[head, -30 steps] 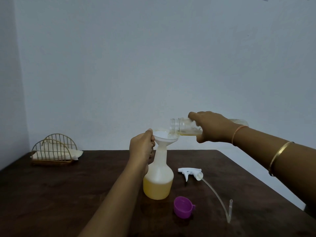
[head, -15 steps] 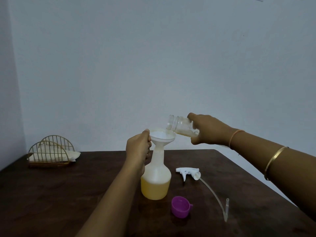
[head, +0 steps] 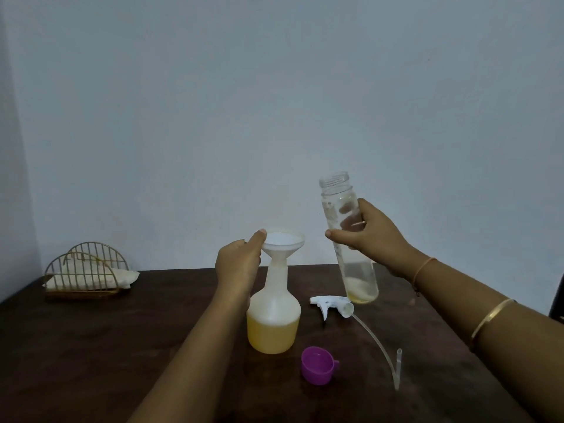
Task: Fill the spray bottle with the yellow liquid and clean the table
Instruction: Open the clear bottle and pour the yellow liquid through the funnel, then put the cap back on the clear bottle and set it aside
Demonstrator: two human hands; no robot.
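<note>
While our left hand holds the white plastic funnel atop the translucent spray bottle, part-filled mid-table, our right hand grips the near-empty clear plastic bottle mouth-up; capping and wiping seem left.

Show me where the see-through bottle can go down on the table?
The widest bare patch of table lies between the wire napkin holder and the spray bottle. Another sits right of the curved tube, under the right forearm. It is crowded just right of the spray bottle: the sprayer head, tube and purple cap lie close together.
</note>
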